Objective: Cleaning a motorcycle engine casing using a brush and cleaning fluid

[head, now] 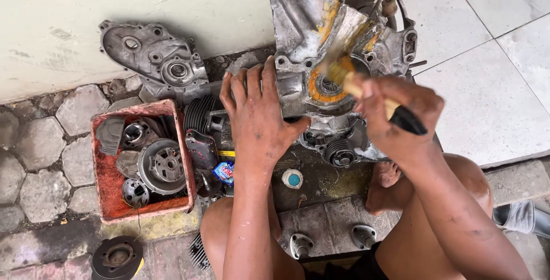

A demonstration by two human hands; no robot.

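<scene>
A grey metal engine case (303, 16) stands tilted on the ground against the wall, wet with orange-yellow liquid around its round bearing hole. My left hand (258, 116) lies flat against the case's lower left edge, fingers spread, steadying it. My right hand (395, 116) grips a paintbrush (349, 79) with a pale wooden handle and black end. The blurred bristles touch the case near the bearing hole.
A red plastic tub (183, 142) at left holds several metal engine parts. A grey engine cover (152, 56) leans on the wall behind it. A finned cylinder (200, 114), a small white cap (293, 178) and a round black part (117, 257) lie around my bare knees.
</scene>
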